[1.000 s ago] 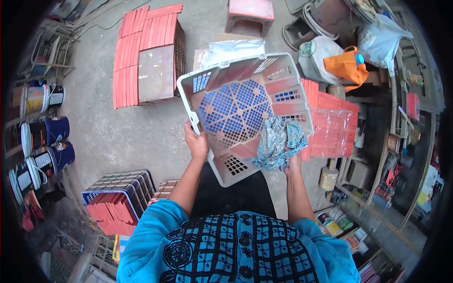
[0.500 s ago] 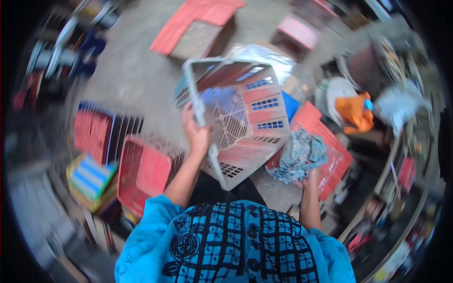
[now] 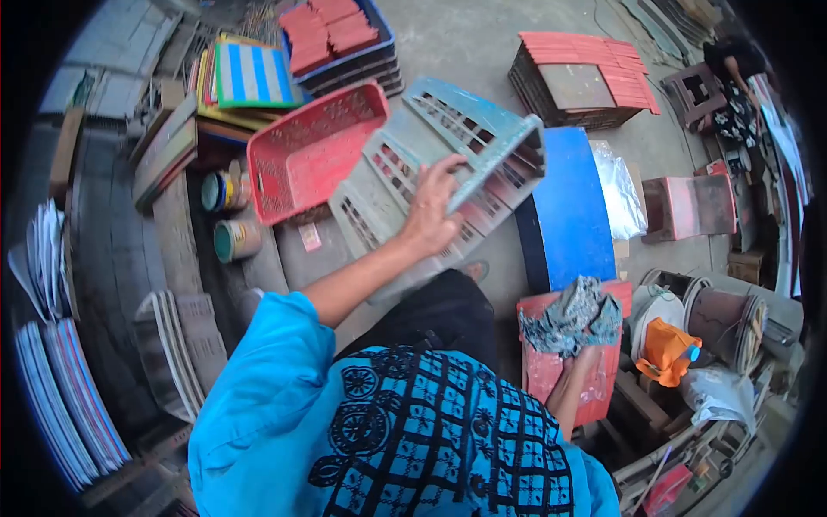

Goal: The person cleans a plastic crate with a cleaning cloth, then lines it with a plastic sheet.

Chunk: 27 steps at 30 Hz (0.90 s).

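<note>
My left hand (image 3: 433, 211) grips the rim of a grey, bluish-tinted plastic crate (image 3: 388, 172) with slotted walls. The crate is tilted in front of my body, its opening turned away to the right. Lower right, a crumpled grey-green cloth (image 3: 573, 320) is bunched in my right hand (image 3: 582, 366), whose fingers are partly hidden by it. Cloth and hand are over a stack of red sheets (image 3: 534, 379) with clear plastic on it. Just left of the grey crate sits a red plastic crate (image 3: 280, 185).
A blue panel-topped box (image 3: 573, 207) stands right of the crate. Farther back are a blue crate of red pieces (image 3: 388, 39) and a crate topped with red strips (image 3: 594, 52). Paint tins (image 3: 237, 239) stand left. An orange bag (image 3: 665, 353) lies right. Another person (image 3: 736, 86) is at upper right.
The grey crate has swung round, so its outer wall now faces me instead of its inside. My view has turned left. The cloth stays in my right hand.
</note>
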Each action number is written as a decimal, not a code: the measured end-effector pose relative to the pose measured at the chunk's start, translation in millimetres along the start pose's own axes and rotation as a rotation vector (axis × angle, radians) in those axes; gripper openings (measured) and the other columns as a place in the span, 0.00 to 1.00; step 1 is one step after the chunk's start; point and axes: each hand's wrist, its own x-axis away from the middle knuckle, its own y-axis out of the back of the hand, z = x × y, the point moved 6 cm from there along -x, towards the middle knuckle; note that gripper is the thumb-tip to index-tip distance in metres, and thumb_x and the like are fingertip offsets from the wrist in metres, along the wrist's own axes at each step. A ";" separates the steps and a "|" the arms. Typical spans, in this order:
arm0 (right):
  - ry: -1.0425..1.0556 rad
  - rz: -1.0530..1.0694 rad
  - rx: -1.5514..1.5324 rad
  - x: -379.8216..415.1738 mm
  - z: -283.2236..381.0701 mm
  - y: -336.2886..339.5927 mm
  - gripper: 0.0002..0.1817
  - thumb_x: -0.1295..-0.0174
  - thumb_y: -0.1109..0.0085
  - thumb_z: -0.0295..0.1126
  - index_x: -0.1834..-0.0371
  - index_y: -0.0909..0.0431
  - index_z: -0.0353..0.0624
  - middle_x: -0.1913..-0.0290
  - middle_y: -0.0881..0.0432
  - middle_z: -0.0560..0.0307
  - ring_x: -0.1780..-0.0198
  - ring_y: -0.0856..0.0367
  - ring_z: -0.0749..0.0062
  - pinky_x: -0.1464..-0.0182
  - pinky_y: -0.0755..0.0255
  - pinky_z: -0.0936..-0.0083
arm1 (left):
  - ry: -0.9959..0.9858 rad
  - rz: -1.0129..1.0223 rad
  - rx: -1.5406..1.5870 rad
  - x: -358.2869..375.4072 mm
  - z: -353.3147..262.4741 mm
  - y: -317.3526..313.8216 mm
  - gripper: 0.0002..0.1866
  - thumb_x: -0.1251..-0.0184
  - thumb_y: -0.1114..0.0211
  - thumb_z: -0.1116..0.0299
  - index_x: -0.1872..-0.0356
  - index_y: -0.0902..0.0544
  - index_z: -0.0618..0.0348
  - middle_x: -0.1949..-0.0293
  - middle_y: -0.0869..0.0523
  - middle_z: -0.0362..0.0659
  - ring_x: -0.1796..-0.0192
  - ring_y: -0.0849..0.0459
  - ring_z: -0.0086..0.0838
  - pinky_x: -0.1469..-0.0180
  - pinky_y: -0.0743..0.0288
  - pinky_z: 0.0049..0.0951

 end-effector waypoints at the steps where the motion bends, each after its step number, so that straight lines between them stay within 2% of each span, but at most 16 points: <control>1: -0.028 0.079 0.013 5.7 -1.0 -4.9 0.23 0.49 0.47 0.23 0.48 0.33 0.32 0.51 0.27 0.48 0.54 0.25 0.59 0.54 0.27 0.67 | 0.012 -0.026 -0.017 19.6 2.9 15.2 0.13 0.67 0.45 0.80 0.74 0.35 0.64 0.46 0.32 0.52 0.45 0.31 0.45 0.43 0.40 0.37; 3: -0.050 0.178 -0.007 10.4 -3.7 -16.1 0.23 0.50 0.46 0.24 0.48 0.33 0.33 0.53 0.26 0.48 0.56 0.24 0.60 0.55 0.27 0.67 | 0.107 -0.065 0.050 57.1 15.1 45.0 0.13 0.67 0.44 0.78 0.72 0.29 0.65 0.47 0.30 0.51 0.44 0.33 0.45 0.41 0.42 0.39; 4: -0.046 0.191 -0.034 15.2 -3.0 -19.1 0.22 0.50 0.46 0.25 0.49 0.33 0.33 0.54 0.26 0.48 0.57 0.24 0.60 0.57 0.26 0.67 | 0.133 -0.095 -0.015 73.2 13.7 62.1 0.13 0.68 0.44 0.78 0.72 0.28 0.65 0.48 0.29 0.50 0.46 0.31 0.44 0.43 0.39 0.37; 6: -0.069 0.181 0.138 27.4 1.1 -34.1 0.21 0.51 0.46 0.24 0.51 0.32 0.32 0.56 0.25 0.48 0.60 0.23 0.61 0.60 0.25 0.67 | 0.217 -0.150 -0.076 102.4 26.6 98.7 0.14 0.68 0.44 0.78 0.72 0.26 0.65 0.49 0.28 0.49 0.49 0.28 0.41 0.47 0.36 0.33; 7: -0.128 0.210 0.043 1.1 -26.0 -12.4 0.20 0.51 0.46 0.24 0.52 0.31 0.32 0.58 0.25 0.49 0.61 0.23 0.62 0.62 0.25 0.66 | 0.280 -0.179 -0.081 120.5 33.4 113.4 0.14 0.69 0.44 0.78 0.72 0.25 0.64 0.49 0.27 0.48 0.50 0.27 0.40 0.48 0.35 0.32; 11: -0.090 0.156 0.227 8.5 -16.2 -20.2 0.14 0.52 0.48 0.23 0.59 0.27 0.35 0.65 0.25 0.56 0.67 0.25 0.69 0.66 0.28 0.73 | 0.492 -0.254 -0.292 191.6 57.4 157.4 0.13 0.72 0.43 0.79 0.76 0.25 0.66 0.55 0.23 0.47 0.52 0.25 0.39 0.51 0.33 0.28; 14: -0.115 0.229 0.259 3.6 -19.6 -21.6 0.11 0.52 0.48 0.23 0.63 0.26 0.37 0.67 0.25 0.59 0.70 0.26 0.72 0.68 0.30 0.75 | 0.724 -0.264 -0.396 250.6 95.0 180.2 0.12 0.71 0.43 0.78 0.76 0.24 0.67 0.57 0.22 0.49 0.54 0.24 0.41 0.53 0.32 0.29; 17: -0.127 0.276 0.369 4.5 -20.4 -24.4 0.09 0.49 0.48 0.25 0.65 0.25 0.37 0.69 0.25 0.60 0.70 0.26 0.74 0.69 0.30 0.76 | 0.869 -0.325 -0.525 312.7 138.2 201.5 0.10 0.68 0.45 0.77 0.77 0.24 0.67 0.58 0.22 0.51 0.56 0.24 0.45 0.54 0.31 0.32; 20: -0.134 0.373 0.382 8.1 -19.8 -33.6 0.10 0.46 0.48 0.29 0.62 0.26 0.36 0.68 0.24 0.59 0.69 0.25 0.73 0.68 0.29 0.75 | 0.911 -0.384 -0.670 354.3 153.0 213.1 0.11 0.65 0.47 0.77 0.74 0.23 0.67 0.57 0.23 0.52 0.55 0.26 0.47 0.52 0.33 0.35; 22: -0.143 0.396 0.455 6.2 -25.0 -33.4 0.11 0.46 0.49 0.29 0.61 0.26 0.36 0.67 0.24 0.58 0.68 0.25 0.72 0.67 0.28 0.73 | 0.855 -0.372 -0.752 362.9 144.2 208.7 0.15 0.63 0.48 0.77 0.68 0.24 0.67 0.55 0.25 0.52 0.51 0.28 0.46 0.48 0.36 0.37; 25: -0.144 0.441 0.556 20.4 -30.8 -38.2 0.14 0.46 0.50 0.29 0.58 0.27 0.35 0.63 0.24 0.56 0.65 0.24 0.70 0.64 0.28 0.72 | 0.818 -0.352 -0.809 359.8 126.0 165.7 0.24 0.60 0.48 0.78 0.54 0.29 0.67 0.49 0.29 0.53 0.44 0.34 0.46 0.42 0.44 0.44; 27: -0.166 0.466 0.569 15.5 -56.8 -32.4 0.17 0.47 0.50 0.29 0.53 0.29 0.35 0.59 0.24 0.55 0.63 0.24 0.69 0.61 0.27 0.71 | 0.733 -0.404 -0.762 354.8 117.6 114.2 0.27 0.57 0.45 0.77 0.49 0.32 0.67 0.45 0.33 0.53 0.41 0.37 0.45 0.40 0.49 0.49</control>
